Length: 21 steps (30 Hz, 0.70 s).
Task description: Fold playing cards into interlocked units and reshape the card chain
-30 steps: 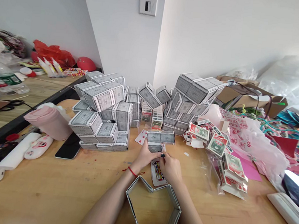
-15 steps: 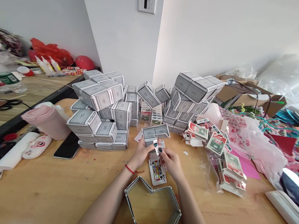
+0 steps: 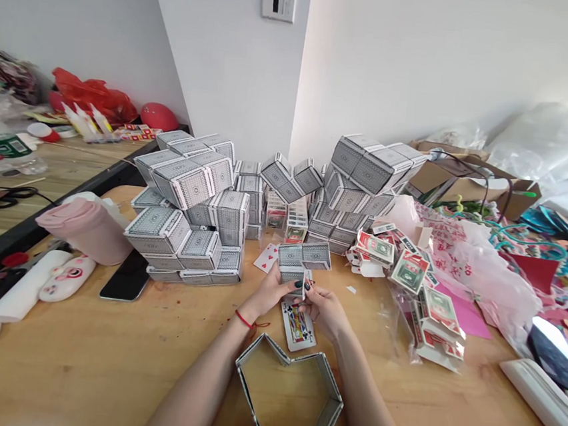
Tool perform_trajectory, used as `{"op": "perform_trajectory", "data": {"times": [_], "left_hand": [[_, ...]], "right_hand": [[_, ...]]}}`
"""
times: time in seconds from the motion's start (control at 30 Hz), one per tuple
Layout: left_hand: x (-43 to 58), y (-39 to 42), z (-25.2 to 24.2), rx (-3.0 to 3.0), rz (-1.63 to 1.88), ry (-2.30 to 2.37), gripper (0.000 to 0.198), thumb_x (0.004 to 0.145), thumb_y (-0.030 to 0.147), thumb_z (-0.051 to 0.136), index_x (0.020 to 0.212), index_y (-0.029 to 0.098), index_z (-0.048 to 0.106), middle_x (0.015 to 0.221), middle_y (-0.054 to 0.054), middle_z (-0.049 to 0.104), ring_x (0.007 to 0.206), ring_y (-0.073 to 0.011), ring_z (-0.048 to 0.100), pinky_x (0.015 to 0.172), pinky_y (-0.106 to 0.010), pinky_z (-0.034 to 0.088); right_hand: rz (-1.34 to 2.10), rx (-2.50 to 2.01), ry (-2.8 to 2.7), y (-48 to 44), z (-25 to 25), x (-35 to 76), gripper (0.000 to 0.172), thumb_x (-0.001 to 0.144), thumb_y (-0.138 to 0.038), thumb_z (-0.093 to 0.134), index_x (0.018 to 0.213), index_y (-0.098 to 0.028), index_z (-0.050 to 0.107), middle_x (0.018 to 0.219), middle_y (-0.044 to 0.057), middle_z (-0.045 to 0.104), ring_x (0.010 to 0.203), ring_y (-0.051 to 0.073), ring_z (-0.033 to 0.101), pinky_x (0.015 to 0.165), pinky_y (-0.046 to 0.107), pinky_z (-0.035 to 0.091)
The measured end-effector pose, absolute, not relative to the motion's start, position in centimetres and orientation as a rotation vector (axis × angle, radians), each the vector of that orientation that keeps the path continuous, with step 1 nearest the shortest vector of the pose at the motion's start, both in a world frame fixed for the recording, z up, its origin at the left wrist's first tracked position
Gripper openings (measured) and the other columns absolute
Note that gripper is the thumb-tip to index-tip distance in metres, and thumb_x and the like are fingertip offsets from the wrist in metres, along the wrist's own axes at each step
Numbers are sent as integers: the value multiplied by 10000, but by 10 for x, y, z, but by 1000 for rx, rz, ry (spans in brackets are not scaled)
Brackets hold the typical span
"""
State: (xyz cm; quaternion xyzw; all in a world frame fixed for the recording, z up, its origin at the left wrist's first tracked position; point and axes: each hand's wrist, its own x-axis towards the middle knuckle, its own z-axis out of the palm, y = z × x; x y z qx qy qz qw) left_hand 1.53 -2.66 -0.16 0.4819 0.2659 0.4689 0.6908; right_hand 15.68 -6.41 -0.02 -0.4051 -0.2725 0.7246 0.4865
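Between my hands is a piece of joined playing cards (image 3: 296, 257), grey patterned backs showing. My left hand (image 3: 276, 291) is closed on its left side, thumb on top. My right hand (image 3: 324, 308) pinches the piece's lower right edge with thumb and fingers. Beneath them a jack of clubs (image 3: 299, 328) lies face up on the table, partly covered by my right hand. A heart card (image 3: 266, 257) lies just behind my left hand. Between my forearms stands a heart-shaped frame of joined cards (image 3: 329, 415), hollow in the middle.
Stacked card boxes rise at left (image 3: 200, 248) and right (image 3: 369, 164). Opened card packs (image 3: 412, 271) and clear plastic lie to the right. A phone (image 3: 124, 283), a pink roll (image 3: 89, 229) and a white case (image 3: 542, 398) rest on the table (image 3: 114, 357).
The card piece has turned and shifted slightly right in my hands. A white-faced part at my fingertips now shows its grey back. The heart card behind is more exposed.
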Motion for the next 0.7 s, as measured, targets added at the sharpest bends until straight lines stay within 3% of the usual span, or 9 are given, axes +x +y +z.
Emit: {"op": "perform_trajectory", "data": {"times": [0.13, 0.3, 0.43, 0.6, 0.7], "left_hand": [[7, -24, -6, 1085, 867, 468, 636, 617, 214, 714, 1169, 180, 399, 1059, -93, 581, 916, -207, 570, 746, -299, 451], [3, -22, -7, 1111, 790, 448, 842, 580, 164, 732, 1272, 220, 255, 1122, -100, 539, 969, -219, 545, 788, -332, 447], [2, -22, -5, 1134, 784, 479, 893, 582, 161, 718, 1306, 229, 199, 1165, -107, 508, 998, -228, 527, 804, -352, 441], [2, -25, 1, 1102, 769, 477, 844, 627, 150, 645, 1316, 290, 179, 1204, -92, 484, 993, -243, 521, 708, -333, 462], [4, -27, 4, 1072, 807, 457, 803, 617, 146, 634, 1300, 270, 230, 1173, -85, 509, 1000, -241, 522, 789, -373, 443]], "right_hand": [[1798, -949, -681, -66, 4, 156, 241, 596, -343, 736, 658, -122, 661, 584, 30, 612, 529, 92, 561, 514, 182, 476], [1797, -940, -732, -66, 2, 155, 243, 586, -349, 740, 626, -128, 649, 569, 6, 583, 485, 69, 511, 485, 177, 445], [1754, -995, -850, -66, 1, 154, 294, 625, -417, 691, 668, -130, 649, 591, 14, 593, 515, 85, 520, 484, 193, 450], [1607, -1137, -990, -65, -2, 153, 376, 649, -502, 626, 721, -133, 645, 627, 40, 619, 587, 143, 582, 495, 245, 495], [1503, -1194, -1010, -62, -7, 152, 381, 641, -516, 619, 692, -139, 636, 613, 37, 623, 572, 152, 595, 499, 256, 504]]}}
